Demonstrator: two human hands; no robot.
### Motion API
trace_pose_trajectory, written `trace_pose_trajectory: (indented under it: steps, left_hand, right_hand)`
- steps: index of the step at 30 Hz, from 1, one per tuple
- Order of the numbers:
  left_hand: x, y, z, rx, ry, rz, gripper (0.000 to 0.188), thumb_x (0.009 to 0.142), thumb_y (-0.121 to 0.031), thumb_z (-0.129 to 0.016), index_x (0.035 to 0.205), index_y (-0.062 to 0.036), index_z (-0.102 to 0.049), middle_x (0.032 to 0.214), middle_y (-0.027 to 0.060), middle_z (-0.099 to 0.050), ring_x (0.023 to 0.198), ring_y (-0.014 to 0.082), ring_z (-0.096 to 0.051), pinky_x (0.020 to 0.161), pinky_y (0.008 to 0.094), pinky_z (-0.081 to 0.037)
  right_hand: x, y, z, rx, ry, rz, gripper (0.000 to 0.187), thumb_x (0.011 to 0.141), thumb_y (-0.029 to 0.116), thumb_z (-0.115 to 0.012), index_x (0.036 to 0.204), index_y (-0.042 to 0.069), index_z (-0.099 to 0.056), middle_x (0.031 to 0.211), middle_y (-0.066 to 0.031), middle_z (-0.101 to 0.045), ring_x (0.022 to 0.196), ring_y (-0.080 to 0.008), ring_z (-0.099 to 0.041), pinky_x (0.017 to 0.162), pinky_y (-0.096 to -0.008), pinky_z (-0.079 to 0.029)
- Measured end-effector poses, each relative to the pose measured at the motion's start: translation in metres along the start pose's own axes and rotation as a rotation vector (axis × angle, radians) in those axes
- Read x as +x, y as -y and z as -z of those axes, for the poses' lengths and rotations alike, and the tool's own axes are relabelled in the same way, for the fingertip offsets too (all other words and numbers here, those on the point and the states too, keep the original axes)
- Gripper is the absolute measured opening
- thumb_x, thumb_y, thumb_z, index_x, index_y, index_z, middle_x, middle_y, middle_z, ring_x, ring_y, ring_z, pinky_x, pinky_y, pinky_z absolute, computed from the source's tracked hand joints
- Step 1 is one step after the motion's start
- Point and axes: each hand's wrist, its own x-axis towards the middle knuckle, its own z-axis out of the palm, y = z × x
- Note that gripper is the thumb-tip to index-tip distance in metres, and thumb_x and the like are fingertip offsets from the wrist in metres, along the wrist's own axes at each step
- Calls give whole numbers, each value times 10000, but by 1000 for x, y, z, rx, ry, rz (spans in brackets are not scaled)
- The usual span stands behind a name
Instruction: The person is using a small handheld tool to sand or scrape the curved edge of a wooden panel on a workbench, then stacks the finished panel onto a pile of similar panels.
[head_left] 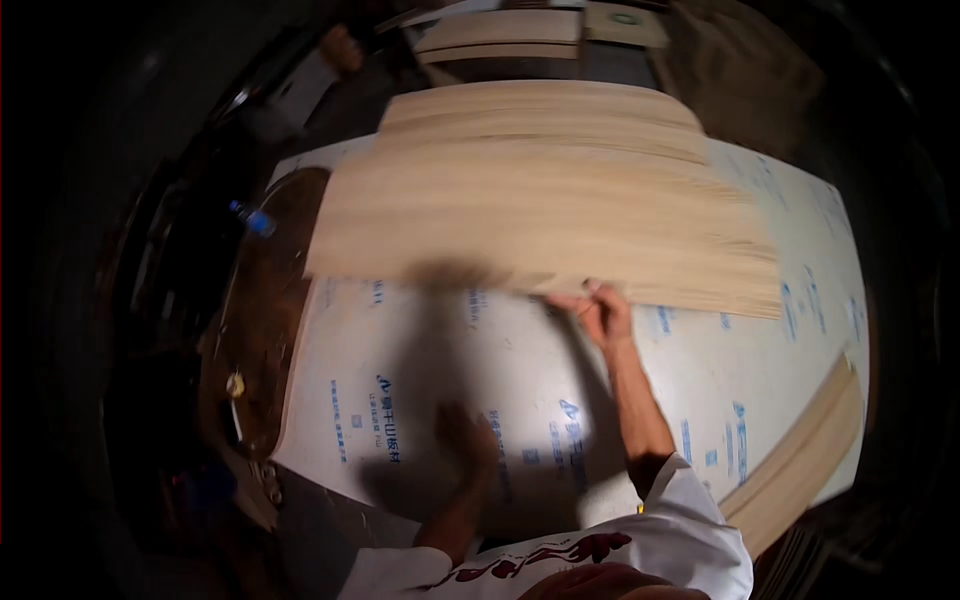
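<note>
A wide, pale wood veneer sheet (540,215) lies across the large white printed board (400,330), its near edge toward me. My right hand (604,314) is at that near edge, right of the middle, with the thumb side over the veneer and fingers closed on its edge. Lower and to the left, my left hand (466,435) is over the white board, apart from the veneer. It is dim and smeared, so its fingers do not show well. Dark shadows of my body and arms fall on the board.
Another veneer sheet (540,110) lies behind the first. A narrow wood strip (800,450) rests at the right corner. On the left, a brown surface (262,330) holds a bottle with blue (252,219) and a small yellowish roll (235,385). Boards (500,30) are stacked at the back.
</note>
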Motion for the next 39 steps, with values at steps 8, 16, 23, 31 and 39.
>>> trace_pose_trajectory:
  steps: [8,16,23,31,39]
  left_hand:
    - [19,-6,17,419,282,-96,848,1005,-545,-404,1616,-3,-173,1694,227,-100,1561,416,-59,1213,631,-15]
    - [-3,31,-7,108,108,22,711,1004,-342,-480,1569,28,-260,1645,302,-165,1529,472,-152,1213,644,-84]
    - [-3,-10,-10,55,-54,-69,664,987,-292,-536,1537,28,-345,1614,332,-239,1499,491,-236,1210,622,-161]
    - [-4,12,-21,253,-173,-184,707,1028,-440,-426,1528,54,-348,1527,367,-355,1426,488,-364,1163,639,-253]
    - [-6,46,2,-76,241,-300,793,1014,-520,-478,1566,20,-298,1647,315,-153,1557,397,-114,1212,620,-131]
  right_hand:
    - [223,36,29,-231,-188,102,369,983,168,-620,1147,-153,-540,1132,-227,-647,1075,-499,-670,1015,-511,-556]
    - [267,11,45,-177,-462,-65,439,1036,243,-605,1282,-99,-485,1145,-324,-649,1037,-398,-709,876,-377,-651]
    - [240,50,34,-222,-634,245,277,1025,148,-492,1046,-60,-674,930,-122,-725,792,-185,-691,714,-322,-556]
    - [-273,-57,-17,-1643,-1151,185,435,953,256,-616,1260,-52,-625,1178,-294,-668,1101,-406,-653,970,-475,-499]
    - [-441,-40,16,-1808,-1794,-72,797,825,225,-768,1458,-49,-366,1354,-343,-494,1190,-501,-526,1029,-548,-443]
